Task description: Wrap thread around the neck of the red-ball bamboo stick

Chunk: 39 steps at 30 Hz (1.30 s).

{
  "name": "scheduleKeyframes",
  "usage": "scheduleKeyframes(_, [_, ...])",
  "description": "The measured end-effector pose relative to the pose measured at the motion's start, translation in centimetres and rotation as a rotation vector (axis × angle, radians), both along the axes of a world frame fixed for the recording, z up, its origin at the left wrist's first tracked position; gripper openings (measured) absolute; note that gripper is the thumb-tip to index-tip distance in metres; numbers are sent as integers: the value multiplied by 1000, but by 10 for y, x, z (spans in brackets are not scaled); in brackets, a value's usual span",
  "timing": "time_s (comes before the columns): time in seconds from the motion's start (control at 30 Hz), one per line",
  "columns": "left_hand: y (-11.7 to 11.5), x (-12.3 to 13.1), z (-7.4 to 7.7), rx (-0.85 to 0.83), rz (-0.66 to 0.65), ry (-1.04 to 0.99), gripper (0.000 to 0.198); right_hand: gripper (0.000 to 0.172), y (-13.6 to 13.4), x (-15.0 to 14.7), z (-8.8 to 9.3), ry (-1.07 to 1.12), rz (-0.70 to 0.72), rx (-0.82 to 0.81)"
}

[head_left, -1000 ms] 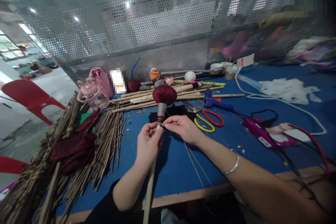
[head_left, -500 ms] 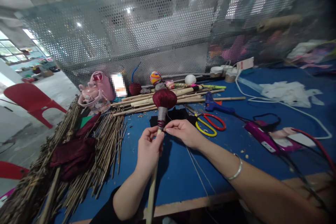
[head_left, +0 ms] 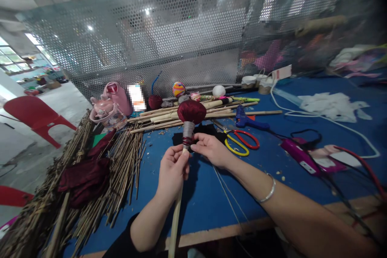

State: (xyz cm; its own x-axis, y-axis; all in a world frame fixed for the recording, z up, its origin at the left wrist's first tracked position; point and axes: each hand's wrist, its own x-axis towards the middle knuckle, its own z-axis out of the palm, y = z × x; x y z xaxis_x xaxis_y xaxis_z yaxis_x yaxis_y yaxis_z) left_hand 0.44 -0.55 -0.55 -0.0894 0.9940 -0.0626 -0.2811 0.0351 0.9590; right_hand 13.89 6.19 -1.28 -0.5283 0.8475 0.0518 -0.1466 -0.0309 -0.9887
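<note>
One blue table [head_left: 260, 193] spreads before the person. One pale stick [head_left: 174, 221] tilts up from its near edge, between the two hands. One maroon cloth [head_left: 86, 179] lies at nine o'clock from them. The left hand [head_left: 171, 167] pinches the stick just below its grey wrapping [head_left: 189, 129]; the right hand [head_left: 213, 151] pinches thread [head_left: 224, 189], two strands trailing toward five o'clock. One maroon padded head [head_left: 192, 112] tops the stick at twelve. One pair of scissors [head_left: 232, 132] lies at two o'clock from the right hand.

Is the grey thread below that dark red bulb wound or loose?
Wound: the grey thread forms close bands between the dark red bulb and the left hand.
</note>
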Motion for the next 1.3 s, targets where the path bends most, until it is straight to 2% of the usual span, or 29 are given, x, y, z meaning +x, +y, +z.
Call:
scheduleKeyframes(0.1, [-1,1,1,28,-84,-32,29,35,-2,2,2,54,119,-73])
scheduleKeyframes(0.2, [-3,4,2,34,-170,-49,29,33,-6,2,4,142,195,-130])
scheduleKeyframes(0.37, [3,8,12,-50,-224,21,29,29,-7,3,4,142,47,-100])
scheduleKeyframes(0.5, [11,9,20,-89,-231,19,25,31,-2,5,5,120,22,-76])
scheduleKeyframes(0.7, [7,9,12,-108,-153,-68,24,25,-7,6,13,-25,-122,139])
scheduleKeyframes(0.9, [1,7,10,-117,-125,-65,24,22,-17,5,19,-92,-131,217])
scheduleKeyframes(1.17, [-3,6,17,-151,-142,-88,28,23,-17,4,16,-79,-168,189])
scheduleKeyframes(1.3, [-5,7,19,-163,-143,-110,27,21,-14,4,12,-41,-136,176])
